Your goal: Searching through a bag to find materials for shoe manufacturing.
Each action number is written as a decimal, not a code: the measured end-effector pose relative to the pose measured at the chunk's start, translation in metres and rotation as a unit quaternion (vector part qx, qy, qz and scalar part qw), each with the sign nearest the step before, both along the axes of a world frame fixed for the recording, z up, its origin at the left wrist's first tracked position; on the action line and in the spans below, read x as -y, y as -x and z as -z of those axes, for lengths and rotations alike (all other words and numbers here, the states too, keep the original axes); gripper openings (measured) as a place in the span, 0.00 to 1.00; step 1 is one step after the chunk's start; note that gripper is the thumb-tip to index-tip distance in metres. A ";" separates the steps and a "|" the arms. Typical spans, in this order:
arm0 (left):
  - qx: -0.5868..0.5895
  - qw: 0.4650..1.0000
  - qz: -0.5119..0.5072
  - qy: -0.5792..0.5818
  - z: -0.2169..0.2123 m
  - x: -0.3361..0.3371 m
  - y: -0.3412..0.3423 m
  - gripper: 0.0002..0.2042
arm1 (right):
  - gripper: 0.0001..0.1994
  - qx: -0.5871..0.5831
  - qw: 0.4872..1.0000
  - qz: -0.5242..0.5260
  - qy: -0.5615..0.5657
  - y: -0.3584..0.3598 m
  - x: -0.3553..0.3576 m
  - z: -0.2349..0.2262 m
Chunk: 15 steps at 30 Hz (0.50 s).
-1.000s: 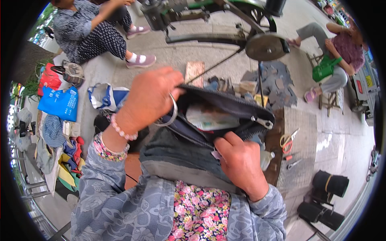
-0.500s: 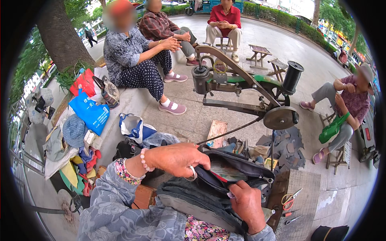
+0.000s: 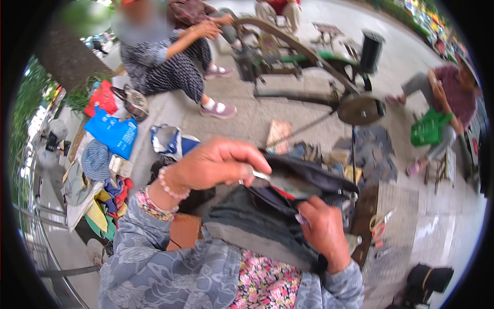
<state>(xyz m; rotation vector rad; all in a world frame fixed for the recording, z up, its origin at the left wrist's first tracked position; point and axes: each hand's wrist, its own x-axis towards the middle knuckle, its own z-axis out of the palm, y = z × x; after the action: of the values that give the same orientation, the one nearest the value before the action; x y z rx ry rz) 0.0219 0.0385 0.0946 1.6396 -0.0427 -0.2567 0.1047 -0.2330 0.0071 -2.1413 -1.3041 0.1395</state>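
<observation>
In the head view, the person holds a dark zippered bag (image 3: pixel 337 181) open above the lap, its mouth facing up. The grip of the right hand (image 3: pixel 323 232) is clenched on the bag's near edge, thumb and fingers pinching the fabric. The left hand (image 3: pixel 218 164) is curled at the bag's left end, with a shiny metal piece (image 3: pixel 260 176) by its fingers; whether this grip pinches the edge or only touches it cannot be told. A red strip (image 3: pixel 283 192) shows inside the mouth, while the other contents are blurred.

A dark grey cloth (image 3: pixel 257 219) covers the lap beneath the bag. A brown box (image 3: pixel 185 230) stands beside the left sleeve. At the right, scissors (image 3: pixel 378 226) with orange handles lie near the bag. Beyond it are grey scraps (image 3: pixel 370 147) and a green and black crank machine (image 3: pixel 314 59). At the left lie a blue bag (image 3: pixel 110 133), a red bag (image 3: pixel 100 98) and a blue hat (image 3: pixel 96 160). 4 people sit around, 1 with a green handbag (image 3: pixel 429 127).
</observation>
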 end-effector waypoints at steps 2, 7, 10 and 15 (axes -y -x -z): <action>-0.002 1.000 0.008 0.017 -0.001 0.011 -0.006 0.11 | 0.12 0.006 1.000 -0.005 -0.004 -0.004 -0.002 0.003; 0.032 0.999 0.041 -0.011 0.020 0.032 -0.038 0.09 | 0.14 -0.010 1.000 0.006 -0.005 -0.005 -0.003 0.011; 0.042 0.992 0.080 -0.088 0.042 0.047 -0.050 0.09 | 0.07 0.010 0.999 0.003 -0.037 -0.001 0.000 0.015; 0.070 0.966 0.049 -0.246 0.072 0.053 -0.060 0.09 | 0.07 0.014 0.999 -0.005 -0.047 0.004 0.002 0.015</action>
<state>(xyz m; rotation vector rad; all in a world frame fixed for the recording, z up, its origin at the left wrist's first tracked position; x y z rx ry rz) 0.0824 -0.0144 0.0221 2.1524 -0.1800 -0.2371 0.1009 -0.2349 -0.0076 -2.0652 -1.3109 0.0524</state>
